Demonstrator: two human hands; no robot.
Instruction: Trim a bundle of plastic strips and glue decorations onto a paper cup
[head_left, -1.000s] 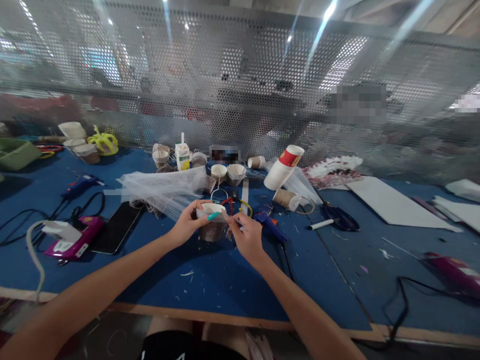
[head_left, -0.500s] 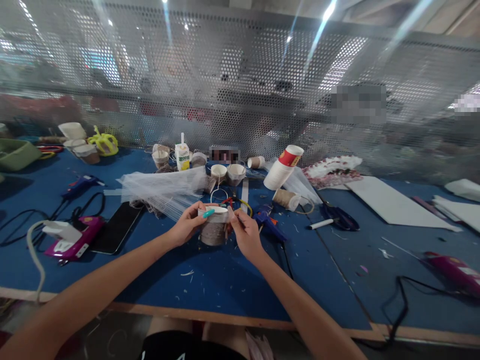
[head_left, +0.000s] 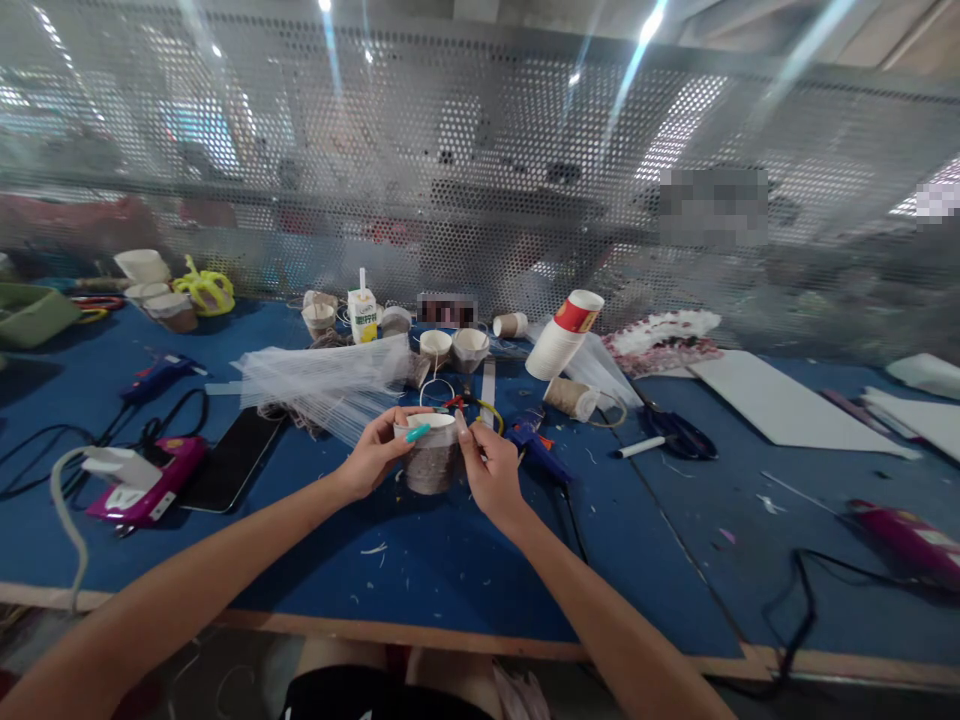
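A paper cup (head_left: 432,468), wrapped in grey-brown material with a paler band round its rim, is held upright just above the blue table. My left hand (head_left: 379,450) grips the rim from the left, thumb with a turquoise nail across the front. At the right side of the rim, my right hand (head_left: 487,460) pinches the edge between thumb and fingers. Behind the cup lie a white ring (head_left: 436,392) and red and yellow pieces partly hidden by my fingers. A blue glue gun (head_left: 541,452) rests right of my right hand.
Sheer white mesh (head_left: 322,375), a phone (head_left: 234,458) and a purple power strip (head_left: 154,480) lie to the left. Wrapped cups (head_left: 471,348), stacked paper cups (head_left: 556,345) and a twine spool (head_left: 570,398) stand behind. Scissors (head_left: 679,432) and white board (head_left: 795,405) are rightward.
The cup has turned or tilted slightly in my hands. Both hands keep their hold at the rim, and the view has shifted a little.
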